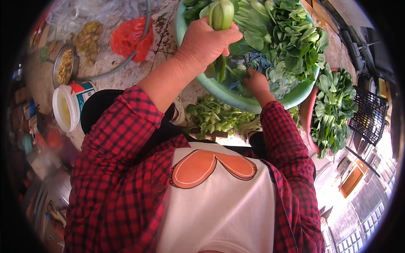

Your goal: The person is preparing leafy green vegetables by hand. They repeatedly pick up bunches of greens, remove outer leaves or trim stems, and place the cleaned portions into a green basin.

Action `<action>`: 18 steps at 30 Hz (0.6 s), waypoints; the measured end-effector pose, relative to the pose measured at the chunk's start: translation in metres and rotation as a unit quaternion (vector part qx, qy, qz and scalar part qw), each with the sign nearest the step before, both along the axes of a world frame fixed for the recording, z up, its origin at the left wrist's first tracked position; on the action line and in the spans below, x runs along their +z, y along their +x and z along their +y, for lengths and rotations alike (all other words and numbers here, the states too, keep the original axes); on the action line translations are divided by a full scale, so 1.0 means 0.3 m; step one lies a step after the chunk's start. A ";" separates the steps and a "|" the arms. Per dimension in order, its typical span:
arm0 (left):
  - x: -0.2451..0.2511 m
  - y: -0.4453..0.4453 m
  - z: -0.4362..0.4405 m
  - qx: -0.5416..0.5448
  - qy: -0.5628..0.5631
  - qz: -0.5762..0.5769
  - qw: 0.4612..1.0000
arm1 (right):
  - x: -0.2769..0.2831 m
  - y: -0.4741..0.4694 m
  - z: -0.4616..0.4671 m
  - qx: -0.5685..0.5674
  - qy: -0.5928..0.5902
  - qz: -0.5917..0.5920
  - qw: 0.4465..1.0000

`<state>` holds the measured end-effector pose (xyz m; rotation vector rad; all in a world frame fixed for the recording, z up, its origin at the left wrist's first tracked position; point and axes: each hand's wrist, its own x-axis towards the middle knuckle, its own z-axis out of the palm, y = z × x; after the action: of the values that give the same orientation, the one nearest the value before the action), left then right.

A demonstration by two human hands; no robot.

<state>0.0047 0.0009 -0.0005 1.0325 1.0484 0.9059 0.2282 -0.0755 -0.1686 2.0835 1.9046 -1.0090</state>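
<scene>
A head of bok choy (221, 15) is gripped in my left hand (201, 42), its pale base up and its leaves hanging down over the rim of a large green plastic basin (218, 91). My right hand (257, 83) dips its fingertips into the water (239, 61) near the basin's close side; whether it holds anything there is hidden. More bok choy (294, 47) is heaped along the basin's right side, partly above the water. Other heads float toward the far side.
Loose green leaves (218, 117) lie on the floor below the basin. At right stand a red basin (311, 126) piled with bok choy and a black plastic crate (368, 114). A white bucket (65, 107), metal bowl (65, 66), grey hose (147, 25) and red plastic bag (129, 38) are at left.
</scene>
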 end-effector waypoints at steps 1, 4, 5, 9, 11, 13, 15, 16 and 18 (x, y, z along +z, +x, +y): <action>-0.013 0.006 -0.004 0.005 0.001 -0.008 1.000 | 0.001 -0.001 -0.005 0.028 -0.008 0.004 1.000; -0.032 0.017 -0.012 0.000 -0.006 -0.018 1.000 | 0.000 -0.011 -0.016 0.071 0.005 -0.005 0.997; -0.032 0.012 -0.014 -0.014 -0.016 -0.013 1.000 | 0.004 -0.003 -0.013 0.039 0.024 0.018 0.999; -0.025 0.008 -0.019 -0.021 -0.016 0.011 1.000 | 0.063 0.027 -0.001 -0.036 0.082 0.096 0.991; -0.041 0.006 -0.019 -0.029 -0.015 0.030 0.999 | 0.102 0.029 0.000 -0.079 0.087 0.148 0.982; -0.041 0.008 -0.023 -0.036 -0.015 0.044 0.998 | 0.144 0.018 -0.002 -0.149 0.078 0.222 0.961; -0.038 0.011 -0.028 -0.040 -0.017 0.052 0.998 | 0.203 0.013 0.003 -0.169 0.061 0.260 0.949; -0.044 0.009 -0.029 -0.053 -0.003 0.076 0.996 | 0.236 0.008 0.005 -0.179 0.052 0.279 0.942; -0.056 0.003 -0.025 -0.079 0.026 0.124 0.989 | 0.287 0.000 0.004 -0.180 0.061 0.296 0.936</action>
<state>0.0056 -0.0065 -0.0173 1.2767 1.1346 0.6898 0.2280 -0.0742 -0.0825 2.4621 1.8800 -1.8185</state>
